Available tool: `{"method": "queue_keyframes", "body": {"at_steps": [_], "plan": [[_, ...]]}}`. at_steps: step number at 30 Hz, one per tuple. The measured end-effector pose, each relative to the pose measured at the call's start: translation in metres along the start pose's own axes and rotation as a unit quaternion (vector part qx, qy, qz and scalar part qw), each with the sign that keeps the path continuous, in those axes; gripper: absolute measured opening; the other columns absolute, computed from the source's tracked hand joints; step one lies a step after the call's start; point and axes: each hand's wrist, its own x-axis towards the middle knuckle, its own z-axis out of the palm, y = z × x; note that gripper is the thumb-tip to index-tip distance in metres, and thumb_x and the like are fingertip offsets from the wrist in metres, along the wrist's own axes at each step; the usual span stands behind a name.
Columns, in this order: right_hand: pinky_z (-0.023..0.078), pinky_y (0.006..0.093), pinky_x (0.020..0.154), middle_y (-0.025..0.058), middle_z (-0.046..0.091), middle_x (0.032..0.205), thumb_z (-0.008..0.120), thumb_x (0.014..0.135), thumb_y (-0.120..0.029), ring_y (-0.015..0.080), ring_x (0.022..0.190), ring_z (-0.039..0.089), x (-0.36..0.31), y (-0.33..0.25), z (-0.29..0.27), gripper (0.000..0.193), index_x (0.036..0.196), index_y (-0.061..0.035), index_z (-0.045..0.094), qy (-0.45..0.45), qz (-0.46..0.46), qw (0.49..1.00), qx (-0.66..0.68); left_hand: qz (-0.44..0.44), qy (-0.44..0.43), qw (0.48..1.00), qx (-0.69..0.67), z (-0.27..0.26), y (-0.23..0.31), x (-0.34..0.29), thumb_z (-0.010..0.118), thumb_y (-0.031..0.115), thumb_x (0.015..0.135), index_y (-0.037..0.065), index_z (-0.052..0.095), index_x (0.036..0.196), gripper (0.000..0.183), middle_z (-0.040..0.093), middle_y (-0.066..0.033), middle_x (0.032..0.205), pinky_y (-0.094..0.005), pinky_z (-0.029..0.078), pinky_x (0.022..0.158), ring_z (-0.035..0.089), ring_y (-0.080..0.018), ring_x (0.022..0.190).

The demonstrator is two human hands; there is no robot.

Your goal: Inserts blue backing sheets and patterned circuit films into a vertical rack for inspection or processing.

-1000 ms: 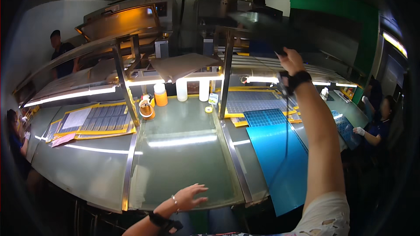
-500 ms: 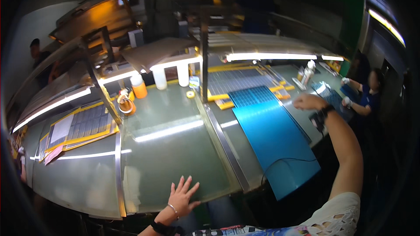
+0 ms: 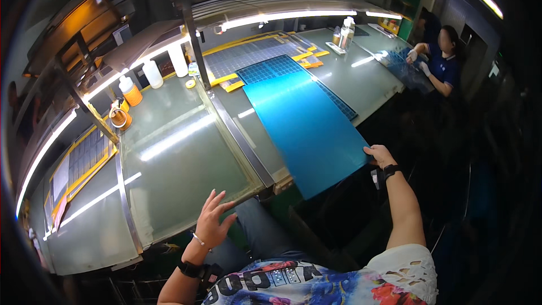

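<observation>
The big gray-green table [image 3: 175, 186] fills the middle of the frame. A large blue sheet [image 3: 305, 135] lies right of the middle, its near end poking past the table edge. A blue grid sheet [image 3: 271, 69] peeks out beyond its far end. The person's right hand [image 3: 383, 157] pinches the blue sheet's near right corner. The left hand [image 3: 213, 223], lower middle, is empty, with its fingers spread. This looks like the gripping step; shifting the sheet seems to call for a steady hold and perhaps both hands.
</observation>
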Motion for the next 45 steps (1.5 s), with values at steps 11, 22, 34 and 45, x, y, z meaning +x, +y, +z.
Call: {"method": "queue_keyframes", "body": {"at_steps": [11, 22, 34, 45], "plan": [[0.046, 0.0323, 0.086, 0.0093, 0.058, 0.107, 0.056, 0.087, -0.012, 0.0186, 0.097, 0.057, -0.211, 0.045, 0.14, 0.029, 0.113, 0.0003, 0.052, -0.257, 0.063, 0.825, 0.499, 0.037, -0.377, 0.769, -0.515, -0.074, 0.149, 0.028, 0.05, -0.001, 0.083, -0.006, 0.06, 0.101, 0.021, 0.061, -0.0172, 0.105, -0.0375, 0.043, 0.089, 0.057, -0.0276, 0.101], [0.043, 0.0257, 0.08, 0.0029, 0.062, 0.097, 0.06, 0.084, -0.015, 0.0122, 0.087, 0.056, -0.274, 0.075, 0.069, 0.024, 0.104, -0.0037, 0.059, 0.172, -0.183, 0.852, 0.459, 0.273, -0.564, 0.523, -0.578, -0.023, 0.236, 0.001, 0.053, 0.005, 0.085, -0.01, 0.053, 0.108, 0.028, 0.06, -0.0221, 0.097, -0.0386, 0.049, 0.072, 0.06, -0.0338, 0.084], [0.046, 0.0368, 0.07, 0.021, 0.063, 0.085, 0.053, 0.087, -0.019, 0.034, 0.077, 0.062, -0.308, 0.227, -0.059, 0.027, 0.098, 0.0053, 0.057, 0.57, -0.098, 0.814, -0.045, 0.243, -0.571, 0.656, -0.429, 0.007, 0.161, 0.039, 0.059, 0.019, 0.082, -0.009, 0.058, 0.104, 0.036, 0.061, -0.0231, 0.101, -0.0404, 0.048, 0.081, 0.061, -0.0336, 0.095], [0.046, 0.0461, 0.069, 0.0268, 0.06, 0.081, 0.051, 0.086, -0.026, 0.0417, 0.078, 0.058, -0.232, 0.36, -0.004, 0.036, 0.1, 0.0065, 0.056, 0.505, 0.121, 0.839, -0.16, -0.539, 0.122, 0.634, -0.541, -0.007, -0.07, -0.083, 0.056, 0.022, 0.085, -0.006, 0.044, 0.117, 0.044, 0.053, -0.0202, 0.118, -0.0403, 0.047, 0.087, 0.053, -0.0305, 0.107]]}}
